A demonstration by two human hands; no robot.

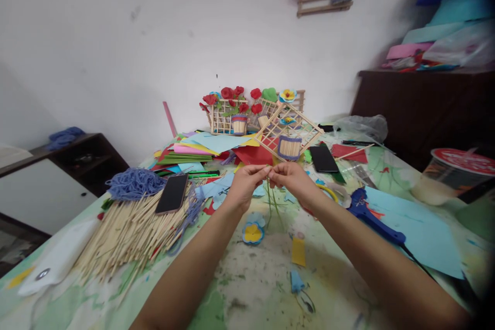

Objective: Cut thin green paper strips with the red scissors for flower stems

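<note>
My left hand (246,184) and my right hand (294,181) meet over the middle of the table, fingertips pinched together. Between them they grip thin green stems (274,202), whose lower ends hang toward the tabletop. What the stems' upper ends look like is hidden by my fingers. Below my left hand lies a blue and yellow paper flower (253,233). A small yellow paper strip (298,251) and a blue paper piece (297,281) are nearer to me. Just behind my hands stands a diamond-shaped stick lattice (307,131) with a small stick basket (290,148) and paper flowers.
Wooden sticks (124,232), blue yarn (135,184) and a phone (172,194) are at left. On the right lie another phone (324,158), a blue glue gun (373,219), light-blue paper (421,232) and a lidded tub (460,170). Colored paper (189,149) is stacked behind.
</note>
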